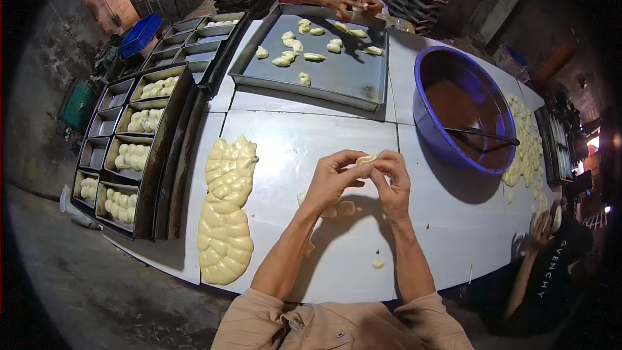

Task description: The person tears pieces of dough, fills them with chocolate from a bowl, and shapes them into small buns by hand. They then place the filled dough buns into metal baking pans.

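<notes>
My left hand (334,181) and my right hand (392,188) meet above the white tiled table, their fingers closed on a small pale dough piece (365,159) held between them. A few pale bits lie on the table beneath my hands, partly hidden. Just left of my arms lies a long mass of smooth dough lumps (225,220) pressed together. A large purple tub (427,110) holding brown liquid and a dark stick stands to the right of my hands.
A metal tray (259,81) of dough pieces sits at the back, before a co-worker's hands (343,5). Mould racks, some filled with dough balls (133,159), line the left. More dough (525,129) and dark moulds (554,146) sit right, above another person's hand (539,230).
</notes>
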Available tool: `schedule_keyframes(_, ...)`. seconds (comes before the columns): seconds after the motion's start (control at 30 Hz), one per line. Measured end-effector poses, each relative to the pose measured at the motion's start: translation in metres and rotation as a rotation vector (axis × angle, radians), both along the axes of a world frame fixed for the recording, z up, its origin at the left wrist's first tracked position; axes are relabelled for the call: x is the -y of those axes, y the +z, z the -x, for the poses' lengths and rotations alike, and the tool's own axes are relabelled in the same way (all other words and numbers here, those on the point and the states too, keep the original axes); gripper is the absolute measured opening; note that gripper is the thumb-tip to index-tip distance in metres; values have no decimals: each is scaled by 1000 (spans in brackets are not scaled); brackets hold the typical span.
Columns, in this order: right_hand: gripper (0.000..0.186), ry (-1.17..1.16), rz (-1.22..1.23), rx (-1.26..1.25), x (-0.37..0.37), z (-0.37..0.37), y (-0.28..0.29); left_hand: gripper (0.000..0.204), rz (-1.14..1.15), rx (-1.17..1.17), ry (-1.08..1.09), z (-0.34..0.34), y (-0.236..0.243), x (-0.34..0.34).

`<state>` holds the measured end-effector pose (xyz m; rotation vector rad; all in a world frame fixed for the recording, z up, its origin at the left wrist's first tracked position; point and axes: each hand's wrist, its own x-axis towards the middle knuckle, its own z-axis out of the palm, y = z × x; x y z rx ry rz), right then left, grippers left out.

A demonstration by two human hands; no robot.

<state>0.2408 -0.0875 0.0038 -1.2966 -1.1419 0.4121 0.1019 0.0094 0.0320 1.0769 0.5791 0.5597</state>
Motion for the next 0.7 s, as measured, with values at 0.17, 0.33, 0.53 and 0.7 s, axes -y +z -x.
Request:
schedule_keyframes(0.17,14,-231,-118,-257,-12,26,6,30,26,52,-14,3,-12,6)
schedule_keyframes(0.33,19,-244,104,111,-4,7,-2,31,-153,-101,-68,7,-11,10)
schedule_keyframes(0.53,17,47,130,141,20,19,20,39,-103,-264,-72,27,-18,1)
schedule_keyframes(0.7,23,12,473,-284,31,6,-15,62,-595,-494,-23,52,-25,-2)
